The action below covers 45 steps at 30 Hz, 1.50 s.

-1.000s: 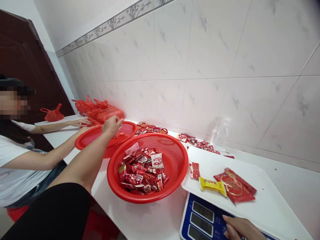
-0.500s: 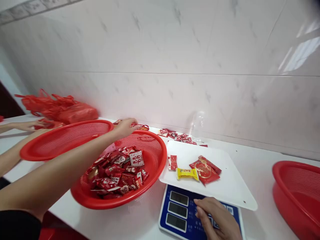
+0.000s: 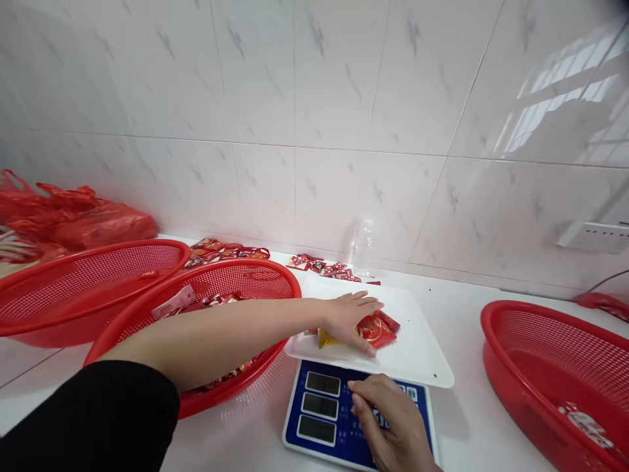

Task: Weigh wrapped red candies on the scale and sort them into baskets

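Note:
My left hand (image 3: 350, 320) reaches across the middle basket onto the white scale tray (image 3: 413, 351). Its fingers are spread flat over red packets (image 3: 381, 330) and a yellow-wrapped sweet (image 3: 326, 339); what lies beneath the palm is hidden. My right hand (image 3: 390, 416) rests over the blue keypad of the scale (image 3: 318, 429), fingers curled in, thumb and index tip close together, nothing visible between them. Below my left forearm, the middle red basket (image 3: 275, 278) holds many red-wrapped sweets (image 3: 221, 379), partly covered by the arm.
Another red basket (image 3: 167, 252) stands at left, and a third red basket (image 3: 496, 321) at right with a few packets inside. Small red packets (image 3: 324, 267) lie along the wall near a clear plastic cup (image 3: 362, 246). Red plastic bags (image 3: 105, 223) are heaped far left, beside a co-worker's blurred hand (image 3: 14, 249).
My left hand has moved right, from the packets behind the middle basket to the scale tray. My right hand stays at the keypad. The view has turned right.

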Tool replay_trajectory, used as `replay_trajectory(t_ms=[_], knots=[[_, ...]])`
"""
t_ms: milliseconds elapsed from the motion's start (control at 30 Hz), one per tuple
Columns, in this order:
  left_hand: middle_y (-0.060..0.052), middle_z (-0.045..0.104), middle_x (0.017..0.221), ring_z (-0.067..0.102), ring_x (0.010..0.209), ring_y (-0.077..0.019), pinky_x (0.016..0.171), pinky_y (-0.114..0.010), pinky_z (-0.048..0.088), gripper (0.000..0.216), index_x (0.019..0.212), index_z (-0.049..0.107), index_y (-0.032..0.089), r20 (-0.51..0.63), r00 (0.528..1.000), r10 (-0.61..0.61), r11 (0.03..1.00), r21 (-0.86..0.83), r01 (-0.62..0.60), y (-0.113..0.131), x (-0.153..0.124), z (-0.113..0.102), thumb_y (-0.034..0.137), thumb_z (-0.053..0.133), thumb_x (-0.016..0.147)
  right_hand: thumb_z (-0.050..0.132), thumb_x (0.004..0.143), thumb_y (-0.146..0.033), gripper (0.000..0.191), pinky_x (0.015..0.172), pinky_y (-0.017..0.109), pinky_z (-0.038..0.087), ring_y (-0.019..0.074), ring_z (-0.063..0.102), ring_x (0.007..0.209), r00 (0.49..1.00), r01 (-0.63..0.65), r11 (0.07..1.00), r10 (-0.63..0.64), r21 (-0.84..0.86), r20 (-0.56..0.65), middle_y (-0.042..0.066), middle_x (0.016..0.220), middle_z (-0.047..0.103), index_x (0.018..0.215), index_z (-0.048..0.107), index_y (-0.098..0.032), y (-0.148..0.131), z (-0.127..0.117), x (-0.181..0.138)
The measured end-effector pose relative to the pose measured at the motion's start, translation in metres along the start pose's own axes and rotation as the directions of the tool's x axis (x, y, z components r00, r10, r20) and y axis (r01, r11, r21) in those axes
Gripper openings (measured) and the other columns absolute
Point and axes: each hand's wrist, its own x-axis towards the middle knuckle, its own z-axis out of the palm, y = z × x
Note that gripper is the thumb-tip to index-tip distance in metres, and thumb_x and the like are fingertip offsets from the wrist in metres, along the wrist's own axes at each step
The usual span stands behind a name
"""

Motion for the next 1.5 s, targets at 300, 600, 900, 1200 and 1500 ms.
replay_trajectory(t_ms=[300, 600, 900, 1200, 1500], knots=[[-0.017, 0.053, 0.131, 0.046, 0.122, -0.0348, 0.097, -0.043, 0.042, 0.085, 0.131, 0.048, 0.015, -0.043, 0.998, -0.046, 0.993, 0.107, 0.050, 0.016, 0.044, -0.002, 0.068, 0.064, 0.067, 0.052, 0.088, -0.008, 0.023, 0.056, 0.023, 0.050, 0.0129, 0.060, 0.065, 1.000, -0.002, 1.000, 0.002, 0.008, -0.015, 0.002, 0.074, 0.067, 0.107, 0.059, -0.019, 0.000, 0.001, -0.001], [-0.007, 0.067, 0.105, 0.064, 0.094, -0.0276, 0.072, -0.031, 0.048, 0.053, 0.101, 0.056, 0.021, -0.086, 0.973, -0.215, 0.976, -0.032, 0.213, 0.027, 0.046, -0.014, 0.056, 0.073, 0.066, 0.052, 0.088, -0.008, 0.023, 0.055, 0.023, 0.050, 0.0130, 0.060, 0.063, 1.000, -0.008, 1.000, 0.008, 0.007, -0.012, 0.002, 0.073, 0.067, 0.107, 0.060, -0.019, 0.002, 0.002, -0.003], [-0.004, 0.071, 0.091, 0.066, 0.082, -0.0248, 0.063, -0.028, 0.047, 0.042, 0.087, 0.062, 0.020, 0.011, 0.933, -0.360, 0.931, -0.065, 0.360, 0.032, -0.029, -0.039, 0.057, 0.069, 0.066, 0.051, 0.086, -0.007, 0.025, 0.053, 0.022, 0.049, 0.0132, 0.060, 0.060, 0.998, 0.039, 0.998, -0.037, 0.047, -0.043, 0.002, 0.070, 0.066, 0.107, 0.061, -0.018, -0.004, 0.002, 0.000], [-0.009, 0.070, 0.097, 0.067, 0.085, -0.0313, 0.063, -0.034, 0.049, 0.039, 0.108, 0.055, 0.023, 0.003, 0.942, -0.336, 0.929, 0.168, 0.331, 0.048, -0.045, -0.008, 0.035, 0.062, 0.071, 0.051, 0.088, -0.008, 0.023, 0.053, 0.023, 0.048, 0.0135, 0.059, 0.061, 1.000, 0.019, 1.000, -0.019, 0.024, -0.006, 0.003, 0.071, 0.065, 0.106, 0.060, -0.018, -0.001, 0.002, -0.003], [-0.005, 0.068, 0.104, 0.064, 0.090, -0.0265, 0.069, -0.030, 0.048, 0.047, 0.108, 0.060, 0.024, 0.006, 0.955, -0.297, 0.944, 0.155, 0.292, 0.020, -0.056, -0.052, 0.018, 0.066, 0.062, 0.052, 0.087, -0.007, 0.026, 0.053, 0.024, 0.048, 0.0139, 0.060, 0.062, 0.999, 0.029, 0.999, -0.029, 0.020, 0.021, 0.003, 0.073, 0.065, 0.110, 0.057, -0.019, 0.002, 0.002, -0.007]])
